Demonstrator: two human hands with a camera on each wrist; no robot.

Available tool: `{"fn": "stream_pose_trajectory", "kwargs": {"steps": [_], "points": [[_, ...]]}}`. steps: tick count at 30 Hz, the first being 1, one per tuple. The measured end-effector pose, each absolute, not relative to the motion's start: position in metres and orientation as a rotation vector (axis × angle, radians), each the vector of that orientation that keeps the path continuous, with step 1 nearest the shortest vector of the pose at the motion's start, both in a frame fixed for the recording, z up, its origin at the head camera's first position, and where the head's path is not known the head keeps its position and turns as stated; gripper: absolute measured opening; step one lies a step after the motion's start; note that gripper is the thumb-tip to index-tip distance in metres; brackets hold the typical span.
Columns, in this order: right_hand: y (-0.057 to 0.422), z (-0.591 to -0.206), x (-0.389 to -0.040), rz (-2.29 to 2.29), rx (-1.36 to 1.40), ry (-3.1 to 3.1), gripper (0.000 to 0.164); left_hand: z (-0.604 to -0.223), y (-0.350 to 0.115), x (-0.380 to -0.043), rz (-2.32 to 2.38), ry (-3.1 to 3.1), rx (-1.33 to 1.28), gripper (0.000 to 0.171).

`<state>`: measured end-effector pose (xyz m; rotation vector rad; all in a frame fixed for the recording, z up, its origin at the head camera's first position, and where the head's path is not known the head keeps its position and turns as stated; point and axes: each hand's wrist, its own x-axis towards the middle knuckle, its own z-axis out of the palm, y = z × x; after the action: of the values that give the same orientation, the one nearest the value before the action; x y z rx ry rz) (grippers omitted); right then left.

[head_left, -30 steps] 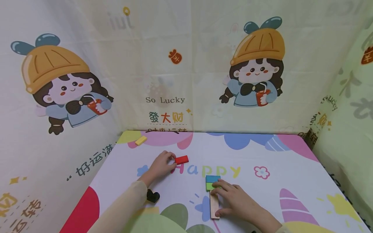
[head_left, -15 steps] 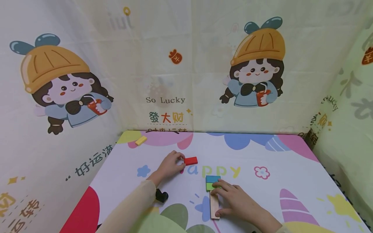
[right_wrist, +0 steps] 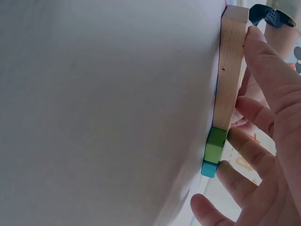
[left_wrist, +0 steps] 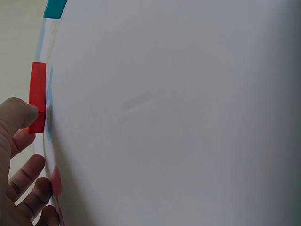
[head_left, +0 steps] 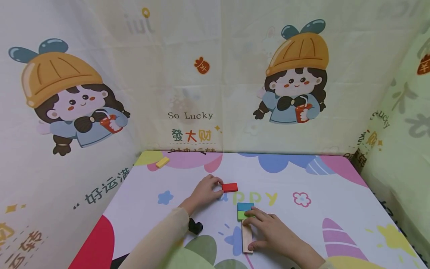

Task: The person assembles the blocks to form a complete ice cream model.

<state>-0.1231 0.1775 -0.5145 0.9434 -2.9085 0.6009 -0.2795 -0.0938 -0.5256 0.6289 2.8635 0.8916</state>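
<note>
My left hand (head_left: 205, 190) pinches one end of a small red block (head_left: 230, 187) between thumb and fingers; the left wrist view shows its thumb (left_wrist: 19, 115) against that red block (left_wrist: 37, 89). Lower right, my right hand (head_left: 273, 231) rests on a plain wooden block (head_left: 246, 237), thumb near its close end and fingers spread toward the far end. Touching that far end is a green block (head_left: 241, 215), with a blue block (head_left: 245, 206) against it. In the right wrist view the wooden block (right_wrist: 230, 70), green block (right_wrist: 216, 145) and blue block (right_wrist: 209, 168) form a row.
A yellow block (head_left: 162, 162) lies at the back left corner of the tabletop. Printed cloth walls (head_left: 235, 93) rise behind and beside the table (head_left: 285, 179), whose cover carries coloured drawings and letters. A black wrist device (head_left: 195, 226) sits on the left wrist.
My left hand has slid to the right with the red block, closer to the blue and green blocks. The right hand and its row of blocks have stayed put.
</note>
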Motion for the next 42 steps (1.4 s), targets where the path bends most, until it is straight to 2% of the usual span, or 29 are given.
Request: {"fn": "stream_pose_trajectory", "kwargs": {"steps": [11, 16, 21, 25, 29, 32, 35, 42], "points": [[0.176, -0.515, -0.121, 0.599, 0.969, -2.869, 0.059, -0.528, -0.072, -0.272, 0.866, 2.859, 0.672, 0.025], [0.175, -0.516, -0.122, 0.575, 0.973, -2.854, 0.059, -0.532, -0.065, -0.267, 0.882, 2.867, 0.667, 0.03], [0.177, -0.515, -0.125, 0.653, 0.969, -2.856, 0.057, -0.53, -0.067, -0.258, 1.184, 2.772, 0.539, 0.034], [0.18, -0.51, -0.133, 1.102, 0.773, -2.887, 0.059, -0.524, -0.068, -0.251, 1.569, 2.533, 0.363, 0.034], [0.188, -0.509, -0.149, 1.763, 0.393, -2.803, 0.067, -0.522, -0.067, -0.244, 1.804, 2.26, 0.259, 0.041], [0.194, -0.511, -0.163, 2.13, 0.221, -2.675, 0.066, -0.521, -0.068, -0.237, 1.897, 2.102, 0.217, 0.047], [0.201, -0.514, -0.174, 2.451, 0.136, -2.507, 0.069, -0.521, -0.067, -0.233, 1.975, 1.971, 0.167, 0.05], [0.211, -0.524, -0.192, 3.165, 0.008, -1.779, 0.088, -0.52, -0.061, -0.226, 2.002, 1.893, 0.125, 0.055]]}}
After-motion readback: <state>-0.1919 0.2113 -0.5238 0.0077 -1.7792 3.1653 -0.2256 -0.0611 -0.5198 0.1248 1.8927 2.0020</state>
